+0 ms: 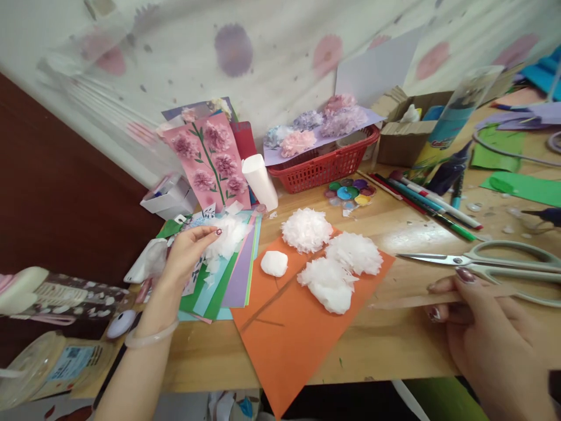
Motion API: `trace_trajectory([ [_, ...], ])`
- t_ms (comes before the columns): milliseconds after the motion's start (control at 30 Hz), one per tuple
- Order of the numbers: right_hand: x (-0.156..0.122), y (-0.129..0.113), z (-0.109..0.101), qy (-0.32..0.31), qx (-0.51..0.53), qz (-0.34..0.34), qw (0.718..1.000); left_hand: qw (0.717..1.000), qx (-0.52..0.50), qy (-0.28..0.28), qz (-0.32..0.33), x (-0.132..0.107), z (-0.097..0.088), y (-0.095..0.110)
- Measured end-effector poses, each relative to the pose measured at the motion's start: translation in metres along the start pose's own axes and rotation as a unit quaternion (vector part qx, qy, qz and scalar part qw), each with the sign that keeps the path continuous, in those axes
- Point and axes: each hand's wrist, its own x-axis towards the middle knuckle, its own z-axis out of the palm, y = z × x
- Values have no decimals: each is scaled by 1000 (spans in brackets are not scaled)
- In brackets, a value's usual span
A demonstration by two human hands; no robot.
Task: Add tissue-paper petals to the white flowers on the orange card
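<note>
My left hand pinches a fluffy white tissue flower above a fan of coloured paper sheets. My right hand holds a thin wooden stick that lies across the table at the orange sheet's right edge. The orange paper sheet carries three white tissue flowers and a small white wad. Brown stem lines are drawn on it.
Grey scissors lie just beyond my right hand. A red basket with pastel tissue flowers stands at the back, with a paint palette, pens, a cardboard box, a pink flower card and a white roll.
</note>
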Motion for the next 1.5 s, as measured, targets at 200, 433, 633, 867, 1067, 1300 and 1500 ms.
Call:
trace_trajectory([
  [200,-9,2,4,-30,-1,48,998,993,-9,-120,-8,-41,22,26],
  [433,-11,3,2,-78,-37,-30,996,971,91,-216,41,-93,42,79],
  [633,-8,5,5,-113,-23,-59,992,947,101,-285,110,-116,51,94],
  [867,-8,7,7,-109,-8,-62,992,919,97,-347,157,-137,82,112],
  [1067,-9,5,7,-81,12,-49,995,905,180,-288,256,-133,130,111],
  [1300,-15,6,2,-13,54,-22,998,898,261,-186,300,-124,154,97],
  [1500,-13,1,5,-87,-33,-78,993,898,248,-161,326,-125,151,97],
])
